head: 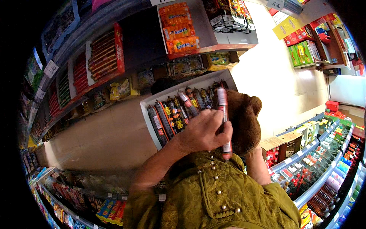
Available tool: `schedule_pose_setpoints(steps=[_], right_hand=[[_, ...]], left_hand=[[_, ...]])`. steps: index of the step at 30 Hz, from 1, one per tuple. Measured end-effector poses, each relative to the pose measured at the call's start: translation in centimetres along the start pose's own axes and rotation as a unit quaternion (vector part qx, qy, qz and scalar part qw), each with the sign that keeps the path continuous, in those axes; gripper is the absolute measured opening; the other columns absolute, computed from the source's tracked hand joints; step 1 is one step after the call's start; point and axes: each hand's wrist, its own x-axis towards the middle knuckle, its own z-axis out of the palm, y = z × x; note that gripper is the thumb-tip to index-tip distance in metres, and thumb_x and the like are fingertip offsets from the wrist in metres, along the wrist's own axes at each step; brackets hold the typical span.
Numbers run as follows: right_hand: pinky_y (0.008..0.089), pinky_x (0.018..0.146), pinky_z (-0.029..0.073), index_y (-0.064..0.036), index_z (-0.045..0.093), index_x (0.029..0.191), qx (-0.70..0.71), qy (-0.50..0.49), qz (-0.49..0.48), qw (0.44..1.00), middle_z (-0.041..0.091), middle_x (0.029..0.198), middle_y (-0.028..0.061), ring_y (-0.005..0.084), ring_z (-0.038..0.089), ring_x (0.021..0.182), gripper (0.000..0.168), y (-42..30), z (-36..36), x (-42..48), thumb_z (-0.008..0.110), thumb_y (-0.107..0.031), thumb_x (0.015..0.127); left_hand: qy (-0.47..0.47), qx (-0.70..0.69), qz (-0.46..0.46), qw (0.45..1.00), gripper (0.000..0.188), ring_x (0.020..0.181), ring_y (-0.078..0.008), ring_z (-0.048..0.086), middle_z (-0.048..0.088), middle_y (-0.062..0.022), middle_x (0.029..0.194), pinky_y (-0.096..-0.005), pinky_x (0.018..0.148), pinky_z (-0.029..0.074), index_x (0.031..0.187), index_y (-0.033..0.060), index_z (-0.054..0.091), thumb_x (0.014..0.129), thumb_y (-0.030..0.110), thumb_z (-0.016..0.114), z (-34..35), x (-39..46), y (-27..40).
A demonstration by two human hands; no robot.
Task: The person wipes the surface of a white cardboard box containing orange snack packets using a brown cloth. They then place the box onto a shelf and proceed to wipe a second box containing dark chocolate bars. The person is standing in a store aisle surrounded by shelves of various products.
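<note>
My left hand point(200, 131) reaches in from the left, its fingers closed around a slim red-and-white wrapped stick, probably a sausage point(222, 98), held lengthwise above the box's right part. Under and beyond this hand is a white cardboard box point(152, 126) with a row of dark wrapped sausages point(161, 121) with clipped ends. A similar red-and-white stick point(187, 100) lies slanted among them. On the right, a brown plush cloth or mitt point(246, 123) covers my right hand, so its fingers are hidden; it is close beside the box and the held stick.
Ahead, a shelf holds a box of orange packets point(180, 28) and a red-edged box of stick snacks point(119, 48). Bottled drinks point(314, 160) fill curved-looking shelves at right, near an open carton point(281, 141). Snack bags point(111, 210) stand on shelves at lower left. Tiled floor point(100, 137) shows between.
</note>
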Motion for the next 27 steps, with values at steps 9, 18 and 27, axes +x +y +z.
schedule_pose_setpoints(steps=[9, 18, 27], right_hand=[[0.0323, 0.103, 0.028, -0.006, 0.033, 0.129, -0.183, -0.011, -0.099, 0.978, 0.043, 0.124, 0.0082, 0.0190, 0.041, 0.114, 0.039, 4.3, -10.4, 0.0, 0.041, -0.015, 0.092], [0.0362, 0.073, 0.048, -0.004, 0.054, 0.102, 0.069, 0.252, -0.158, 0.952, 0.059, 0.091, 0.0111, 0.0219, 0.057, 0.079, 0.035, -3.1, -3.1, 1.2, 0.048, -0.036, 0.088], [0.0301, 0.075, 0.043, -0.006, 0.048, 0.106, -0.076, 0.166, -0.164, 0.969, 0.051, 0.098, 0.0090, 0.0189, 0.050, 0.089, 0.030, -4.7, 2.3, -2.6, 0.054, -0.023, 0.084]], left_hand=[[-0.016, -0.172, -0.048, 0.984, 0.034, 0.090, -0.0322, 0.054, 0.050, -0.0171, 0.103, -0.0396, 0.082, 0.045, 0.104, 0.0049, 0.051, 0.072, 0.011, 0.058, 3.1, -0.3, 2.8], [-0.112, -0.474, -0.423, 0.764, 0.032, 0.064, -0.0325, 0.055, 0.054, -0.0170, 0.071, -0.0392, 0.056, 0.042, 0.094, -0.0006, 0.046, 0.089, 0.030, 0.049, 3.2, -0.7, 6.6], [-0.069, -0.502, -0.473, 0.721, 0.021, 0.052, -0.0252, 0.054, 0.051, -0.0146, 0.059, -0.0369, 0.049, 0.041, 0.091, -0.0003, 0.048, 0.087, 0.020, 0.050, 3.6, 1.1, 6.7]])
